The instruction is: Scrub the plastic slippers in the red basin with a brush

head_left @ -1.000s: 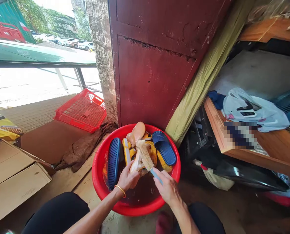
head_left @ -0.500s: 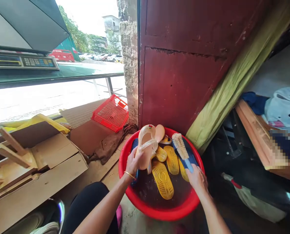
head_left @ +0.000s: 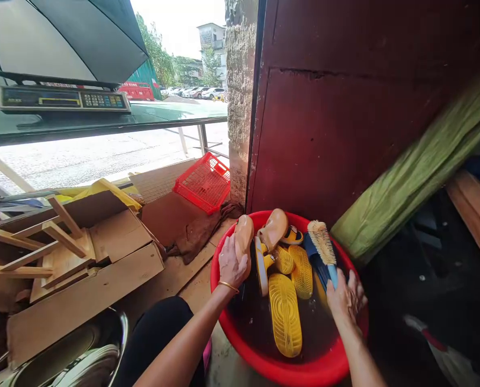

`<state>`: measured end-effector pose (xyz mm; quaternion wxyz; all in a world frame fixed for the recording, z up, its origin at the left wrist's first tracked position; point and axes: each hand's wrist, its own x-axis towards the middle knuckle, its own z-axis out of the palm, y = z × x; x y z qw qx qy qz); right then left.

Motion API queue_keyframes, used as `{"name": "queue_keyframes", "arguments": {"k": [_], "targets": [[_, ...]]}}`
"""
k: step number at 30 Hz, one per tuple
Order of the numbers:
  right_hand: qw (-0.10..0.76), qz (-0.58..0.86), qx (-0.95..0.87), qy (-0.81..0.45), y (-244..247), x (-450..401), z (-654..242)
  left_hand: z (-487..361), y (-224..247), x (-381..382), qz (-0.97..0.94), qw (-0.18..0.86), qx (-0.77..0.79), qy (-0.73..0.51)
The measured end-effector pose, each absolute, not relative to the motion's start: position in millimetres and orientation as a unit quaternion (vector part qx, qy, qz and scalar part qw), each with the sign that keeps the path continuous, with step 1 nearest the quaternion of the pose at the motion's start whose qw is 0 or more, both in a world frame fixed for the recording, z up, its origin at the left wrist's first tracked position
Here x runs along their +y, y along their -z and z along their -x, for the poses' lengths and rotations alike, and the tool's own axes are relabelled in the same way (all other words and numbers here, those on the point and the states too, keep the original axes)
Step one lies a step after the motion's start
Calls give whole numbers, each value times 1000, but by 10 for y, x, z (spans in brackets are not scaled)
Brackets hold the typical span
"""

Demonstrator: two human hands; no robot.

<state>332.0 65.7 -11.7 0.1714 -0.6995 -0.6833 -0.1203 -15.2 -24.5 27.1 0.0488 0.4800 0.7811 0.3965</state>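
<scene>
My left hand (head_left: 232,264) is closed on a beige sandal (head_left: 244,235), held at the left side of a red tub (head_left: 240,344) with its sole turned upward. In my right hand (head_left: 345,297) is a scrub brush (head_left: 322,243), gripped by its light blue handle, with pale bristles facing up over the tub's right side. Dark water fills the tub. Soles-up yellow slippers (head_left: 286,317) lie in it, and a yellow-and-white sandal (head_left: 261,266) leans on its side. A second beige sandal (head_left: 274,228) rests toward the back, beside a small yellow-and-dark sandal (head_left: 293,235).
A red door (head_left: 304,145) stands behind the tub, with a yellow-green cloth (head_left: 417,172) slanting at right. A red plastic crate (head_left: 203,185) and a brown rag (head_left: 191,236) lie left of it. Wooden stool legs (head_left: 64,226) stick up from a cardboard box (head_left: 114,285). A scale (head_left: 62,99) sits on a table.
The view has swung left. My left hand has turned the beige sandal from straps showing to sole showing, away from the other sandal. My right hand still grips the brush.
</scene>
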Motion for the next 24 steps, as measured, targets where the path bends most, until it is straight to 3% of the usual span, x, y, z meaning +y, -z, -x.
{"name": "queue_keyframes", "arguments": {"k": [6, 10, 15, 24], "targets": [[198, 680, -703, 63, 118, 723, -3479, 53, -346, -346, -532, 117, 813, -203], [164, 705, -690, 10, 134, 666, -3470, 8, -290, -379, -572, 147, 795, -137], [99, 754, -644, -80, 44, 599, -3362, -8, -231, -354, -582, 175, 786, -116], [130, 749, -644, -86, 139, 382, -3250, -129, -123, -249, -577, 187, 778, -163]]}}
